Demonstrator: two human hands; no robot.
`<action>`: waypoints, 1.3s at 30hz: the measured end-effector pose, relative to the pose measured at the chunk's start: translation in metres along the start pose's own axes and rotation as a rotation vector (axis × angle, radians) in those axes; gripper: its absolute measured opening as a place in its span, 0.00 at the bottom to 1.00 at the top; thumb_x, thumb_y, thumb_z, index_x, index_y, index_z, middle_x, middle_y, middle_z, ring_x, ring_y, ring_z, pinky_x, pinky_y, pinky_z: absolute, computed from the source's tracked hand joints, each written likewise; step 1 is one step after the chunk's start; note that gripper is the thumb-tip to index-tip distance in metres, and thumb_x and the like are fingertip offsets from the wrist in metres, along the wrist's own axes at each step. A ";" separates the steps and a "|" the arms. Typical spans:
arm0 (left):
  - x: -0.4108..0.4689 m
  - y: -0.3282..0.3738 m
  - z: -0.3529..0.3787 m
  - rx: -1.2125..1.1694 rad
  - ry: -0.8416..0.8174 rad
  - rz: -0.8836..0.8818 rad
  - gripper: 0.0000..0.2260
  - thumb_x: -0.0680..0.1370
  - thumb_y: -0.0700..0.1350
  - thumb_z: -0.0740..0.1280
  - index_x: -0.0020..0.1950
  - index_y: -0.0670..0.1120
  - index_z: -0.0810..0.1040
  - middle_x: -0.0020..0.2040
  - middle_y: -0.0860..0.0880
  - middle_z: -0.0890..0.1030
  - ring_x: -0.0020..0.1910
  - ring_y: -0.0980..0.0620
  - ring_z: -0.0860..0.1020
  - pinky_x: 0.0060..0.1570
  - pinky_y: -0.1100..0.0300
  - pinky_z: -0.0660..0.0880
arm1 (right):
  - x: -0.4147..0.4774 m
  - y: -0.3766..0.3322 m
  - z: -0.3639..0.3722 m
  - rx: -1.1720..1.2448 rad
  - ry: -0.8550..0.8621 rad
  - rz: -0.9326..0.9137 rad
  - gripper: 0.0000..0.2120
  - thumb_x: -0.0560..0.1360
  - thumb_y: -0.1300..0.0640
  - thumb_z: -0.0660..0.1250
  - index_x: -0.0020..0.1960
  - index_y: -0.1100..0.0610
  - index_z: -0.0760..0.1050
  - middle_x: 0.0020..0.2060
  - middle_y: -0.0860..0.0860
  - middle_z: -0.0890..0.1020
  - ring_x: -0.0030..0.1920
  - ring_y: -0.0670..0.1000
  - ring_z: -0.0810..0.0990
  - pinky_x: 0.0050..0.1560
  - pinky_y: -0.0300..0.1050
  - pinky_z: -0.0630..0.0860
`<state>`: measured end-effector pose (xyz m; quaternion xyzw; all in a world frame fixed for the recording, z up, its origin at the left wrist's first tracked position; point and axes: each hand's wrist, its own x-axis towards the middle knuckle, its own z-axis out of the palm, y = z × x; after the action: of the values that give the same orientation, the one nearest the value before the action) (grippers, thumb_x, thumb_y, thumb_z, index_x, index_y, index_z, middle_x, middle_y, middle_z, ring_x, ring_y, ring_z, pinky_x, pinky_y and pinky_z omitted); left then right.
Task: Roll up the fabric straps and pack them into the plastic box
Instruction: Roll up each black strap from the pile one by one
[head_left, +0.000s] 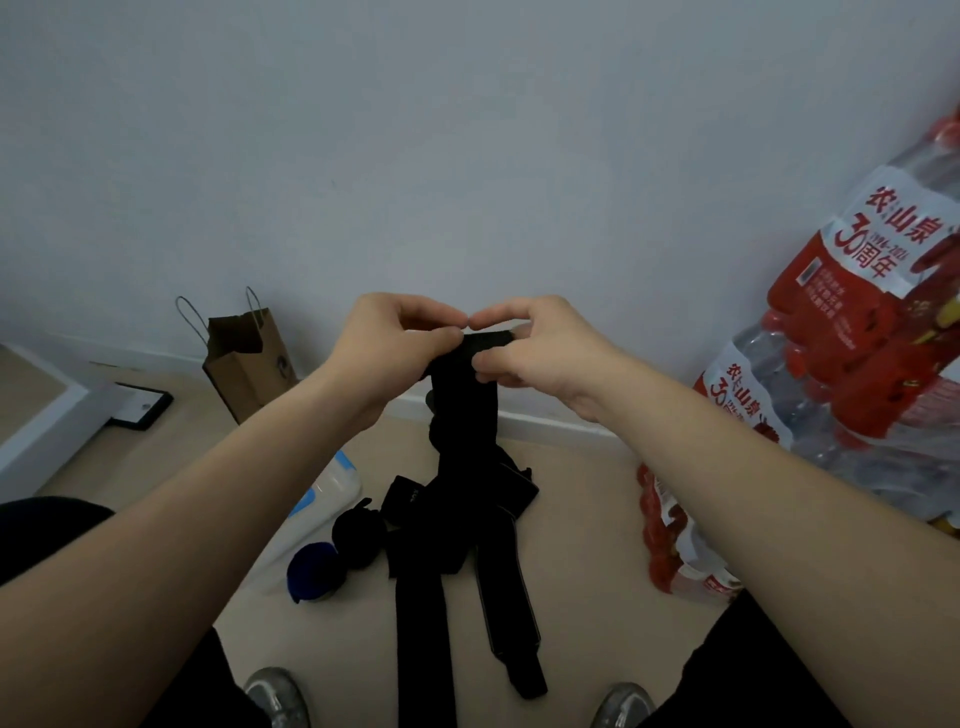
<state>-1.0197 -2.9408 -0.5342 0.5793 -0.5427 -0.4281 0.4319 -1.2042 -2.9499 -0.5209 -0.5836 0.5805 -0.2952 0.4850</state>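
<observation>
Strap (465, 395) pinched by left hand (395, 338) and right hand (540, 353); two rolls (358, 540) below

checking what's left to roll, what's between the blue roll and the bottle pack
Head view: a black roll beside the blue roll, then loose black straps before the bottle pack.

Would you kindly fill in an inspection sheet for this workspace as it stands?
Surface: beige floor, straps lying on it.
Job's things: long black fabric strap held up; loose black straps on floor; black roll and blue roll beside translucent plastic box, partly hidden by forearm.
Clutter: brown paper bag; shrink-wrapped red-labelled water bottles.
Fingers: left hand and right hand both pinch the held strap's top end.
Cables: nothing seen.
Surroundings: plain white wall.
</observation>
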 end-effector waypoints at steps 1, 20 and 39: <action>0.000 0.002 -0.002 -0.004 -0.012 0.010 0.05 0.77 0.36 0.78 0.49 0.46 0.89 0.39 0.51 0.88 0.35 0.58 0.83 0.33 0.68 0.76 | 0.000 0.001 -0.001 -0.037 0.018 -0.065 0.17 0.75 0.70 0.74 0.61 0.55 0.84 0.45 0.59 0.89 0.43 0.52 0.89 0.49 0.47 0.87; -0.008 0.015 -0.016 0.055 -0.158 0.218 0.06 0.84 0.39 0.71 0.58 0.47 0.86 0.46 0.43 0.89 0.46 0.42 0.89 0.48 0.49 0.87 | -0.011 0.001 -0.013 -0.181 0.266 -0.405 0.09 0.79 0.58 0.77 0.56 0.48 0.90 0.43 0.45 0.90 0.45 0.42 0.88 0.58 0.48 0.85; -0.009 0.017 -0.024 -0.155 -0.164 0.048 0.14 0.73 0.35 0.81 0.58 0.41 0.87 0.50 0.39 0.89 0.48 0.46 0.88 0.50 0.60 0.85 | -0.012 0.003 -0.024 -0.171 0.095 -0.420 0.11 0.77 0.58 0.80 0.58 0.52 0.88 0.47 0.49 0.90 0.49 0.47 0.89 0.59 0.46 0.85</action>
<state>-1.0015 -2.9318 -0.5109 0.4941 -0.5551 -0.5044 0.4397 -1.2288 -2.9428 -0.5124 -0.7161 0.4913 -0.3667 0.3337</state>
